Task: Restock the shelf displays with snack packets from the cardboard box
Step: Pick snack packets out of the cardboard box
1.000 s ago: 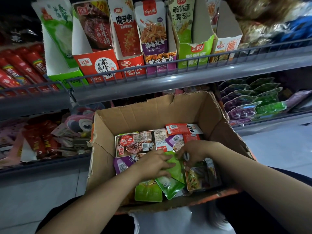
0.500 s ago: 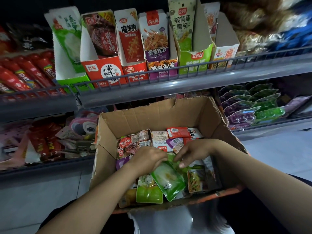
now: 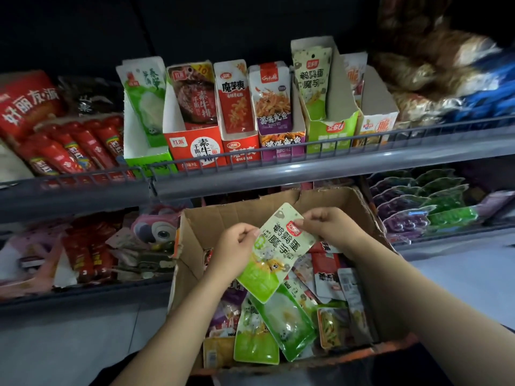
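Note:
An open cardboard box (image 3: 370, 218) sits in front of me, holding several mixed snack packets. Above them I hold up a pale green packet (image 3: 274, 254), tilted, its printed face toward me. My left hand (image 3: 237, 250) grips its left edge and my right hand (image 3: 331, 225) pinches its top right corner. On the upper shelf stands a green display carton (image 3: 331, 129) with a matching packet (image 3: 312, 82) upright in it. More green packets (image 3: 278, 327) lie in the box below the held one.
A wire rail (image 3: 250, 154) fronts the upper shelf, which carries a row of display cartons: green-white (image 3: 145, 151), red (image 3: 195, 146), red (image 3: 241, 146), purple (image 3: 281, 143). Red sausage sticks (image 3: 78, 146) lie at left. Jelly cups (image 3: 423, 207) fill the lower right shelf.
Both hands came up out of the box's packets with one pale green packet, now held face-up above the pile. The view tilted up toward the upper shelf.

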`<state>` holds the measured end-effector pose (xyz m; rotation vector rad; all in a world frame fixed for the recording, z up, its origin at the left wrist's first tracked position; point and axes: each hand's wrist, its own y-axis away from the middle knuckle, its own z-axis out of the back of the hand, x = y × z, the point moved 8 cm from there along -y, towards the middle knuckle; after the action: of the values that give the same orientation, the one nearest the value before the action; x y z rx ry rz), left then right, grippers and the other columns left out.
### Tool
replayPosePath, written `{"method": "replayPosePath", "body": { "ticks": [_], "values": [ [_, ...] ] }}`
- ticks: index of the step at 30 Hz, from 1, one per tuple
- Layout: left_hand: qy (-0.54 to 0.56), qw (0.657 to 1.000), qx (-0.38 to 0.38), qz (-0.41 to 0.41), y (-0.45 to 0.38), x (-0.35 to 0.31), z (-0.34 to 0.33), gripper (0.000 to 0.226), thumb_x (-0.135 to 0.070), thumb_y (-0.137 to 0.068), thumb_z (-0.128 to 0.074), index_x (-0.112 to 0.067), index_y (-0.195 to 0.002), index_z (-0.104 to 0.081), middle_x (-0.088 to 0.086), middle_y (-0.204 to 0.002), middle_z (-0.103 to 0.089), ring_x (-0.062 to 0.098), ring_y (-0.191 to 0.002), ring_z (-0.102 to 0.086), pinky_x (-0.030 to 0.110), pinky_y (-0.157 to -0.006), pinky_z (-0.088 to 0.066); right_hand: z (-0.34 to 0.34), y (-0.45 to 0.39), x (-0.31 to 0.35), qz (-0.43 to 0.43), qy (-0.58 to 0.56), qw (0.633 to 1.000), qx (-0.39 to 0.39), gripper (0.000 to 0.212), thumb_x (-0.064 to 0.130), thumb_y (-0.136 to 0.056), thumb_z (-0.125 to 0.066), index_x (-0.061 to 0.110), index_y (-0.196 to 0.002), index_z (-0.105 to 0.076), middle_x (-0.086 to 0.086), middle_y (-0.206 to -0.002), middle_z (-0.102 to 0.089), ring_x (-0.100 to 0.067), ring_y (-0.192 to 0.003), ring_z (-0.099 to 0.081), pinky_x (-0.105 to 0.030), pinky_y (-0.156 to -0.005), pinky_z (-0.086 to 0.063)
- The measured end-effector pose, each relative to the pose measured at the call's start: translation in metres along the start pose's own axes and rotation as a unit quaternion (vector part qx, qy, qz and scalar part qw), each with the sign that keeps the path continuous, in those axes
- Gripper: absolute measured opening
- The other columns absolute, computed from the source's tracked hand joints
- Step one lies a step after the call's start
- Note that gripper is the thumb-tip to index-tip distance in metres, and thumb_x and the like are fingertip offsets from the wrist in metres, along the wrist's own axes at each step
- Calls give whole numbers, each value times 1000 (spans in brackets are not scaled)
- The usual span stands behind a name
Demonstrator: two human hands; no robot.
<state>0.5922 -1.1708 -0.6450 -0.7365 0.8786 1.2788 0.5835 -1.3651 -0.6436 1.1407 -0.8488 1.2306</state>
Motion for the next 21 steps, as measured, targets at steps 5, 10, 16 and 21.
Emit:
{"method": "replayPosePath", "body": {
  "ticks": [5,10,16,21],
  "values": [
    [77,997,-20,-1,-1,-16,6,17,-23,-98,-49,-25,-85,-60,-11,-83,-64,5,-76,-59,14,-61,-42,-7,-1,14,-15,-165,986,-15,19,14,-91,-58,-2,-86,-68,-12,-75,-70,-19,-63,-62,-24,-60,-52],
    [99,994,-17,-44,-1,-36,13,17,-29,-98,-45,-26,-87,-57,-4,-86,-65,17,-78,-63,22,-65,-47,-7,0,27,-27,-217,976,-17,19,14,-93,-54,4,-86,-68,-16,-80,-69,-23,-67,-63,-30,-62,-54],
    [115,992,30,-49,-3,-53,19,11,-34,-90,-59,-26,-87,-65,-10,-78,-69,4,-75,-64,19,-68,-49,10,5,46,-7,-193,980,-53,18,28,-76,-71,11,-81,-73,-20,-85,-71,-34,-78,-66,-50,-76,-55],
    [112,991,62,-25,-23,-85,23,7,-26,-87,-65,-22,-81,-67,-9,-73,-69,-2,-54,-56,10,-51,-41,23,5,76,59,-169,980,-90,10,11,-82,-70,1,-83,-71,-18,-76,-71,-27,-67,-67,-42,-68,-56]
  ]
}}
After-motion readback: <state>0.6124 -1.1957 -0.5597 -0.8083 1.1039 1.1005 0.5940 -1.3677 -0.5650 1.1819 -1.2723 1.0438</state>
